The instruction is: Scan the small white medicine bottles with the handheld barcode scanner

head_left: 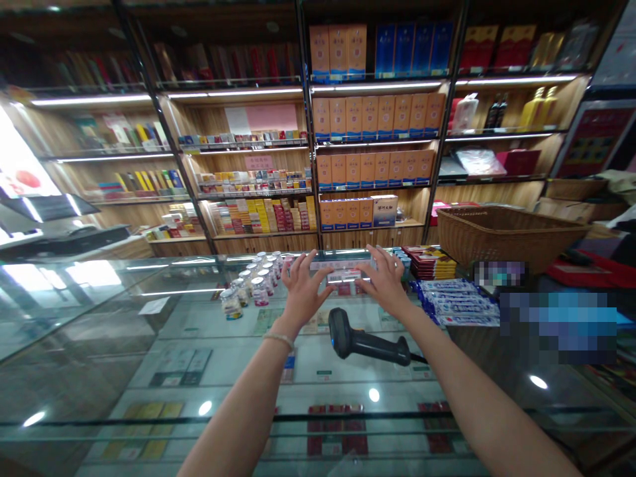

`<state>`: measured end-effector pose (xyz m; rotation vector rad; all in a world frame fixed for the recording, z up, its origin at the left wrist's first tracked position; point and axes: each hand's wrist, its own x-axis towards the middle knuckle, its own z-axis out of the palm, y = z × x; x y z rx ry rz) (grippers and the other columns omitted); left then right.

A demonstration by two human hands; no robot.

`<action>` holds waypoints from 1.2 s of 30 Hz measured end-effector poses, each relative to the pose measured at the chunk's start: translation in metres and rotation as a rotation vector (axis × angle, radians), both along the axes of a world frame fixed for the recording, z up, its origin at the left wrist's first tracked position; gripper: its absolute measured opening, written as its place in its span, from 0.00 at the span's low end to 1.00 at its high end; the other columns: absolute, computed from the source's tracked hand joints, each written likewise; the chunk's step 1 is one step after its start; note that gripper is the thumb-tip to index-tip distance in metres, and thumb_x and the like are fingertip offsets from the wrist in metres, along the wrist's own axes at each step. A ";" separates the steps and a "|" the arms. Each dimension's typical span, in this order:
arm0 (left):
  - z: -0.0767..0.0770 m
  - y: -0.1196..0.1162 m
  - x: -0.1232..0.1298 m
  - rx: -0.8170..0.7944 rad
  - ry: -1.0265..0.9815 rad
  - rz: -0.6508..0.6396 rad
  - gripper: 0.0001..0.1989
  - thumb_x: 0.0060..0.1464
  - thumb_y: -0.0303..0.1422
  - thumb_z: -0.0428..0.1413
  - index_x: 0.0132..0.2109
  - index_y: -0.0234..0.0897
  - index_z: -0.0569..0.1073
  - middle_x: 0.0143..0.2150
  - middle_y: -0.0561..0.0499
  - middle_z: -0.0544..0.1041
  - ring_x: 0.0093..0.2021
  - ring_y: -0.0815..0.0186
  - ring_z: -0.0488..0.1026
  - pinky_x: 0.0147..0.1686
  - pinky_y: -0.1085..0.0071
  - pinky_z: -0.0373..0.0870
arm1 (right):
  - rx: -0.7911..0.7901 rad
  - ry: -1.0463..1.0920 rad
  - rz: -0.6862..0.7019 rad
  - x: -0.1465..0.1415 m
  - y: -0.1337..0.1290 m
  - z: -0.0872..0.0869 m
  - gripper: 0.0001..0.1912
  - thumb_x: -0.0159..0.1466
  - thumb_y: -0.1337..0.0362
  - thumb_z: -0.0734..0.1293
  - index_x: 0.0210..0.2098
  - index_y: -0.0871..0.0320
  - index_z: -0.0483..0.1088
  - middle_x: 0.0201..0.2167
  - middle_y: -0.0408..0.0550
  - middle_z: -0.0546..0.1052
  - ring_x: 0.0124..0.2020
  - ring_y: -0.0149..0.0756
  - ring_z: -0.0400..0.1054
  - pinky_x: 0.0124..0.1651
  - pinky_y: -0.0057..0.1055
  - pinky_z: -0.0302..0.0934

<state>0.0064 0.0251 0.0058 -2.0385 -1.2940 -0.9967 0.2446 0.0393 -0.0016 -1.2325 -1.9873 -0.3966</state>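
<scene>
Both arms reach forward over a glass counter. My left hand has its fingers spread, at the left end of a small pale packet on the glass. At the packet's right end is my right hand, fingers also apart. Whether the fingertips touch the packet is too small to tell. A black handheld scanner lies on its side between my forearms, nearer to me than the hands. Left of my left hand stand several small jars with white lids, in rows.
Blue-and-white packets and a stack of red and yellow packs lie right of my right hand. Behind them sits a wicker basket. Stocked shelves line the back wall. Boxes show beneath the glass.
</scene>
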 end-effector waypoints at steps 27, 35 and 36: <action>-0.011 0.003 0.002 -0.024 -0.134 0.005 0.08 0.55 0.41 0.64 0.43 0.50 0.82 0.72 0.46 0.61 0.71 0.45 0.53 0.68 0.36 0.41 | -0.172 -0.154 -0.004 -0.011 -0.055 0.014 0.42 0.66 0.39 0.63 0.73 0.49 0.53 0.76 0.57 0.47 0.76 0.57 0.35 0.71 0.61 0.36; -0.008 0.001 0.004 -0.046 -0.142 -0.012 0.08 0.57 0.41 0.62 0.43 0.49 0.81 0.72 0.45 0.61 0.72 0.44 0.53 0.68 0.36 0.41 | -0.373 -0.280 0.070 -0.009 -0.106 -0.032 0.60 0.53 0.31 0.70 0.75 0.54 0.48 0.76 0.65 0.40 0.76 0.65 0.30 0.71 0.69 0.31; -0.007 0.001 0.004 -0.046 -0.142 -0.011 0.08 0.57 0.41 0.62 0.43 0.49 0.81 0.72 0.45 0.61 0.72 0.44 0.54 0.68 0.36 0.41 | -0.372 -0.277 0.065 -0.011 -0.107 -0.033 0.59 0.54 0.32 0.71 0.74 0.54 0.50 0.76 0.66 0.40 0.76 0.65 0.30 0.70 0.70 0.30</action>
